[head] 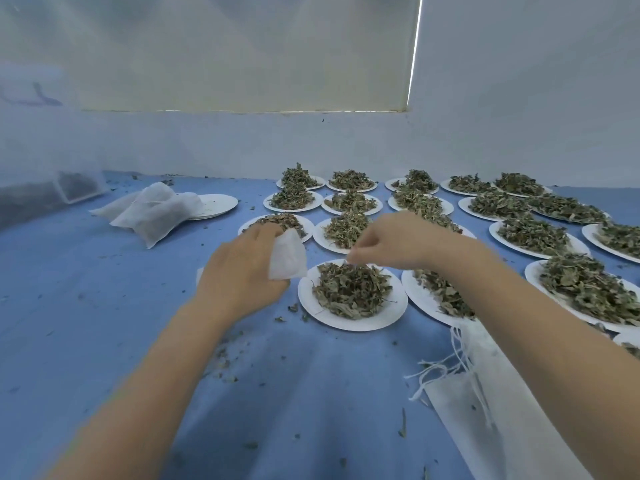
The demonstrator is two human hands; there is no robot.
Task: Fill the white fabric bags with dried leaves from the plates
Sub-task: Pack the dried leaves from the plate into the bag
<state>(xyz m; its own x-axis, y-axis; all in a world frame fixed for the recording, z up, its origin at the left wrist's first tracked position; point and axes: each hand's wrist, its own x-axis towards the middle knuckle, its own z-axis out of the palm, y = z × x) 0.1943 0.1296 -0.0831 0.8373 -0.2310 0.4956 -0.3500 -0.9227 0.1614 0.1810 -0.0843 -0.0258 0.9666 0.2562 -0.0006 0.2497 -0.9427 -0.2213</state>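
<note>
While the left hand (242,268) grips a small white fabric bag (288,256), the right hand (388,242) pinches at dried green leaves (351,289) on the nearest white paper plate (349,322).
Risks: crumbs spilling onto the blue table (104,323) if the bag's mouth sags; right forearm brushing neighbouring plates (426,299). Filled bags (152,211) far left, spare bags (485,410) under the right arm.

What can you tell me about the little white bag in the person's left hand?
The white bag is a small pouch of thin, soft-looking fabric, slightly crumpled. The left hand grips it, so only its right part shows, sticking out past the fingers. It is held above the blue cloth, just left of the nearest plate of dried leaves. Whether it holds leaves cannot be told.
</note>
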